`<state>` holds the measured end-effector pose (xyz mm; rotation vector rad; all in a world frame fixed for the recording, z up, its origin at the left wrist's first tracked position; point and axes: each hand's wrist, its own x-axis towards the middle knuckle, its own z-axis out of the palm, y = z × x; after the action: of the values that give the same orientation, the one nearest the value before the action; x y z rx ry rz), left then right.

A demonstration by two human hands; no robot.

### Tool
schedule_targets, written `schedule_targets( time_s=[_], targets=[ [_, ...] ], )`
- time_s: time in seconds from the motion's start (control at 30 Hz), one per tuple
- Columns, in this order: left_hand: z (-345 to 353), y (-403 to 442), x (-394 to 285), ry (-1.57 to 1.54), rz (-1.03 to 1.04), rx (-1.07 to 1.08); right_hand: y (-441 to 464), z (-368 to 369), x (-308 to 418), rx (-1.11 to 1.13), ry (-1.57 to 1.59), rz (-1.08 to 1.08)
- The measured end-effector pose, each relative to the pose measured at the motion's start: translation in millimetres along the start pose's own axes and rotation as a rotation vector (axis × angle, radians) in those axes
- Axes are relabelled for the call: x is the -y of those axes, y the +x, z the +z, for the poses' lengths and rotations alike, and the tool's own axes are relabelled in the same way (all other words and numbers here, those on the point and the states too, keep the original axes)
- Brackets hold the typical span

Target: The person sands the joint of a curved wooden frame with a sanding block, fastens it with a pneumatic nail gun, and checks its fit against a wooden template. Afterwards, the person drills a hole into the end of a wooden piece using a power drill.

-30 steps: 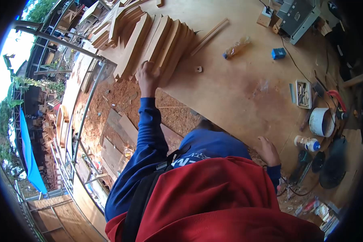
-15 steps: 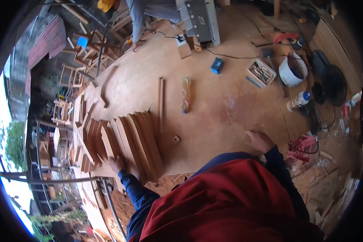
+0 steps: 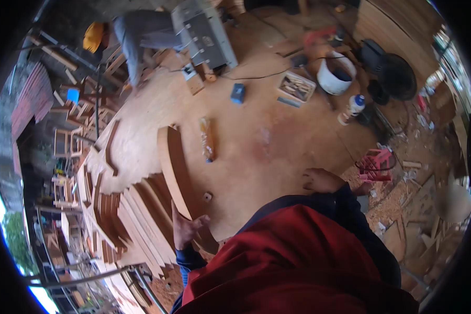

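My left hand (image 3: 186,230) grips the near end of a curved wooden piece (image 3: 174,162), thumb on one side and fingers on the other. The piece lies lengthwise away from me, just right of a stack of similar curved wooden pieces (image 3: 146,209). My right hand (image 3: 323,180) holds nothing and rests at the near edge of the wooden worktable (image 3: 246,193), fingers slightly apart. A small wooden block (image 3: 208,197) with a dark spot sits right of the held piece. Beyond it lies a clear bottle (image 3: 206,140) with yellowish contents.
A blue box (image 3: 237,93), a tray of small tools (image 3: 296,87), a white bucket (image 3: 336,74) and a blue-capped bottle (image 3: 352,109) stand farther right. A pink crate (image 3: 376,165) is beside the table. Another person (image 3: 136,39) bends near a grey machine (image 3: 204,36) at the far side.
My left hand has moved right from the stack and now grips a curved wooden piece, which has come off the stack. The view has shifted; my right hand stays near the table edge.
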<state>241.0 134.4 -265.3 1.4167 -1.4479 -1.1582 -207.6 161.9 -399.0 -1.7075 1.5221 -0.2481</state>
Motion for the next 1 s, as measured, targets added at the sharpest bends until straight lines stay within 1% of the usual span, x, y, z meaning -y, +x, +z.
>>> schedule_targets(
  time_s=[0.03, 0.07, 0.1, 0.13, 0.17, 0.2, 0.23, 0.27, 0.3, 0.33, 0.37, 0.43, 0.5, 0.57, 0.63, 0.67, 0.7, 0.73, 0.8, 0.83, 0.87, 0.93, 0.97, 1.0],
  targets=[
    [39, 8, 0, -0.011, -0.039, 0.04, -3, -15, -3, 0.009, 0.016, -0.035],
    [67, 16, 30, 0.004, -0.109, 0.021, -10, -34, -11, 0.019, 0.029, -0.077],
    [86, 28, 70, 0.213, 0.026, 0.059, -23, -57, -15, -0.053, 0.125, -0.098],
    [114, 32, 84, 0.345, 0.06, 0.046, -40, -83, -21, -0.112, 0.213, -0.142],
    [136, 35, 96, 0.402, 0.011, 0.059, -58, -110, -33, -0.197, 0.252, -0.146],
    [145, 48, 152, 0.199, 0.02, 0.097, -73, -136, -44, -0.273, 0.291, -0.165],
    [162, 49, 150, 0.121, -0.098, 0.123, -86, -162, -57, -0.345, 0.33, -0.19],
    [163, 55, 169, 0.146, -0.11, 0.131, -100, -187, -73, -0.443, 0.299, -0.224],
    [159, 62, 206, 0.168, -0.128, 0.141, -117, -211, -88, -0.536, 0.267, -0.25],
    [158, 64, 227, 0.189, -0.155, 0.156, -137, -236, -98, -0.582, 0.324, -0.217],
    [159, 64, 226, 0.242, -0.213, 0.219, -158, -260, -106, -0.625, 0.381, -0.182],
    [151, 65, 216, 0.354, -0.338, 0.332, -188, -304, -130, -0.731, 0.258, -0.134],
    [155, 60, 211, 0.472, -0.159, 0.221, -208, -343, -170, -0.828, 0.178, -0.06],
    [163, 51, 211, 0.573, 0.017, 0.112, -215, -380, -222, -1.058, 0.102, -0.014],
    [172, 38, 208, 0.669, 0.19, -0.027, -211, -420, -272, -1.325, -0.059, 0.123],
    [179, 31, 206, 0.717, 0.276, -0.108, -208, -442, -305, -1.4, -0.212, 0.113],
    [187, 26, 200, 0.73, 0.085, -0.153, -203, -464, -340, -1.472, -0.363, 0.098],
    [193, 22, 200, 0.782, 0.1, -0.198, -197, -483, -362, -1.543, -0.511, 0.08],
    [204, 23, 208, 0.892, 0.132, -0.28, -186, -512, -375, -1.562, -0.665, 0.228],
    [200, 27, 231, 0.92, 0.177, -0.338, -183, -523, -382, -1.567, -0.742, 0.31],
    [188, 31, 264, 0.947, 0.223, -0.393, -180, -535, -394, -1.61, -0.49, 0.301],
    [194, 31, 266, 0.972, 0.201, -0.443, -175, -562, -414, -1.651, 0.013, 0.268],
    [205, 29, 245, 0.971, 0.134, -0.436, -174, -565, -418, -1.619, 0.253, 0.294],
    [213, 29, 234, 0.967, 0.067, -0.431, -170, -568, -426, -1.673, 0.281, 0.271]
  ],
)
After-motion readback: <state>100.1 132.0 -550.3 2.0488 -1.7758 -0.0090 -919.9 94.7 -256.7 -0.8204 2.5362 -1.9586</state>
